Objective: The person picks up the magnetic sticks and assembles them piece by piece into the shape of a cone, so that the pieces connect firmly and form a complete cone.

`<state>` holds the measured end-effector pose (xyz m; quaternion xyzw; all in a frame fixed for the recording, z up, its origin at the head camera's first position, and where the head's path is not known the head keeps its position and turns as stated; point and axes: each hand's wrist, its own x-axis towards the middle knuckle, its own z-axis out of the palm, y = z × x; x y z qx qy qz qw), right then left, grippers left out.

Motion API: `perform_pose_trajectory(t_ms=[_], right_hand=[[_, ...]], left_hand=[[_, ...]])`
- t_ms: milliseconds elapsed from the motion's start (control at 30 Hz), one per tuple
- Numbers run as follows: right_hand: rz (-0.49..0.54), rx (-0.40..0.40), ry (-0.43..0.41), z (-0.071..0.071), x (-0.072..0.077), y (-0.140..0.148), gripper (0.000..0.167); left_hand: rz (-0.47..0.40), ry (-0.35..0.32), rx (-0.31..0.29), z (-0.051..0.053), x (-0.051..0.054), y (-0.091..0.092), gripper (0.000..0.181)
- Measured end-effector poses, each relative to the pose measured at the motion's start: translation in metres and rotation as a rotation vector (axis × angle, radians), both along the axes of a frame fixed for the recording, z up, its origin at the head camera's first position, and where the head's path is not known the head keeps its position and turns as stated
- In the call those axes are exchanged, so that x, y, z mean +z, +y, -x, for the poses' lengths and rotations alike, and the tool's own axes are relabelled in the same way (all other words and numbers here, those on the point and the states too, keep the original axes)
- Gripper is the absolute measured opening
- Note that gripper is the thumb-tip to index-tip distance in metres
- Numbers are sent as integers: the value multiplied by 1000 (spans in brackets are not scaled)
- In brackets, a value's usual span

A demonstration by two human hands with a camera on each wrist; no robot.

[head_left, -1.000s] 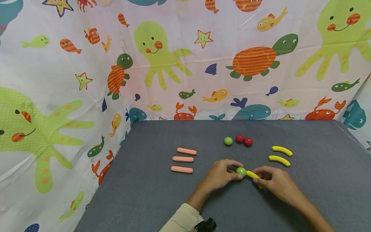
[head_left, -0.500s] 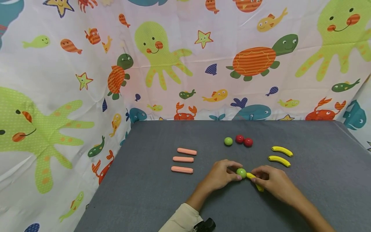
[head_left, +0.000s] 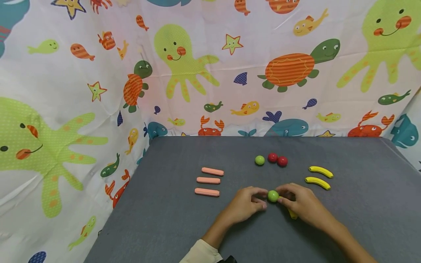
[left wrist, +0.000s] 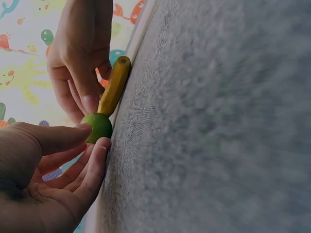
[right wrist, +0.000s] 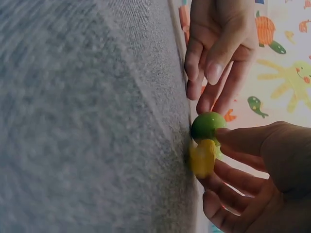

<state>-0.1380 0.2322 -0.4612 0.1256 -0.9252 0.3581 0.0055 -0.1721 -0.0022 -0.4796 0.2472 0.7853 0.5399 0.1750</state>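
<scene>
A small glossy green ball [head_left: 273, 196] rests on the grey table, against one end of a yellow toy banana [head_left: 292, 214]. My right hand [head_left: 304, 202] reaches over the banana, largely covering it in the head view, with thumb and index finger at the ball's right side. In the right wrist view that thumb touches the green ball [right wrist: 208, 126], beside the blurred banana end [right wrist: 202, 158]. My left hand [head_left: 246, 205] lies just left of the ball, thumb and fingers parted and holding nothing. The left wrist view shows the whole banana [left wrist: 115, 85] slanting away from the ball.
Three pink sausage-like sticks [head_left: 208, 180] lie in a column to the left. Behind the hands sit another green ball [head_left: 260, 160] and two red balls [head_left: 282, 161]. Two more toy bananas [head_left: 317, 182] lie to the right. A sea-animal curtain [head_left: 197, 73] hangs behind the table.
My left hand has let go of the green ball and drawn back left. My right hand has slid left along the banana to the ball. The banana has shifted slightly.
</scene>
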Motion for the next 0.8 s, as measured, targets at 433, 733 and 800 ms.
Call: perform_pose_trajectory(t_ms=[433,733,800], right_hand=[[39,16,-8,-1,-3,-5,33],[52,-51,-57,-1,-2,-6,26],[50,-59,-69,-1,-2,-5,27]], left_hand=[[121,48,-96,-18,9,0,31],[142,62,-100,-21,11,6,32],[142,71,-85,-20,9,5,30]])
